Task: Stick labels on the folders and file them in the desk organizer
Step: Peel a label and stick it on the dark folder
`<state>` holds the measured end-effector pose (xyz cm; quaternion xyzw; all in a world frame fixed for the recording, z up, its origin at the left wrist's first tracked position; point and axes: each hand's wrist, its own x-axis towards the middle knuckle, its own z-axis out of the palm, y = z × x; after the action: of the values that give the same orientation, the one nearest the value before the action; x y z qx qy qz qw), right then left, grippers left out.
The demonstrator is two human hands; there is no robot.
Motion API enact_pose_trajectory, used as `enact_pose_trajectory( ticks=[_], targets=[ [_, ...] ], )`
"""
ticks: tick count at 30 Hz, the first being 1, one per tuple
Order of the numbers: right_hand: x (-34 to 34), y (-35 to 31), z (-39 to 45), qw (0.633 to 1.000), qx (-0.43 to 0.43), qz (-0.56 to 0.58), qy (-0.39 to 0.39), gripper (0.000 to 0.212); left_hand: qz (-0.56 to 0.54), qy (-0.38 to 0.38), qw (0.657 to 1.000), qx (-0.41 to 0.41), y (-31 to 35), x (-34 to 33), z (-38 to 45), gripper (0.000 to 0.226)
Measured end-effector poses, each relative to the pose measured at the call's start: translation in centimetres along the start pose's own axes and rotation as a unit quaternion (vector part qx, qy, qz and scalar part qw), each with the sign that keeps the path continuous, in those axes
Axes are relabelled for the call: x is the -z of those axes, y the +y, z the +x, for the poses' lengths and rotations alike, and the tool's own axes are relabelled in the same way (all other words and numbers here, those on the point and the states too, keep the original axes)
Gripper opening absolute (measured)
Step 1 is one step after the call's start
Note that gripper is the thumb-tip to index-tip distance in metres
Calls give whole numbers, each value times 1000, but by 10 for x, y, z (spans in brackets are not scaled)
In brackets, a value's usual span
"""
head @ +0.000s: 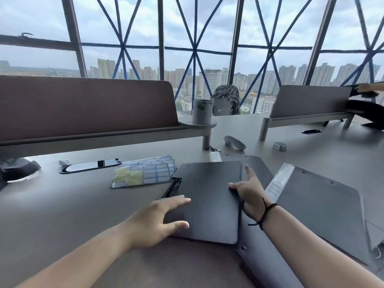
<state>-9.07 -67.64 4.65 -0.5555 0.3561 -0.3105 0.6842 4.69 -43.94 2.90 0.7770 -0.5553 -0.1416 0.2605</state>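
**Folders not yet labelled; top folder being handled**

A dark folder (207, 200) is seen lying flat on the table (72, 204), in the near centre, on top of another folder (257, 165) whose far edge shows beyond it. The left hand (158, 221) is laid on the folder's near left corner with fingers spread and straight, nothing being gripped. The right hand (249, 190) is set at the folder's right edge; the thumb lies on the cover and the fingers seem to be tucked under the edge, so the cover is judged to be held there, though the grip is partly hidden. A third folder (324, 204) lies to the right, apart from the hands.

Label sheets (145, 172) are spread just left of the folder, on the far side of the left hand. On the top sheet a yellowish patch is seen where labels appear to have been peeled off, while rows of blue-bordered labels are left. A small black clip-like item (172, 187) lies between the sheets and the folder.

No label can be made out on any folder face in view, and no desk organizer can be identified with certainty. The task is therefore judged to be at an early stage: labelling of the visible folders and all filing seem to be left.
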Motion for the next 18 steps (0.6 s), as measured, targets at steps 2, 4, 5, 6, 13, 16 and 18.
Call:
enact_pose_trajectory(
  ticks=[2,4,5,6,13,16,18],
  targets=[
    [3,2,-6,999,2,24,-23,90,-29,67,997,34,-5,4,7,66],
    [6,2,-12,997,8,59,-50,90,-50,115,989,83,-7,10,15,65],
    [8,0,-15,995,14,77,-62,89,-75,131,983,102,-8,13,19,65],
    [11,-3,-20,993,19,92,-76,85,-113,145,977,112,-10,15,21,64],
    [4,-9,-46,988,21,33,-148,63,-311,215,914,149,-10,26,8,66],
    [-22,-2,-63,982,-15,-85,-170,58,-284,243,911,174,-22,31,-19,59],
    [-44,3,-77,967,-4,-173,-187,56,-257,257,907,211,-36,34,-44,61]
  ],
)
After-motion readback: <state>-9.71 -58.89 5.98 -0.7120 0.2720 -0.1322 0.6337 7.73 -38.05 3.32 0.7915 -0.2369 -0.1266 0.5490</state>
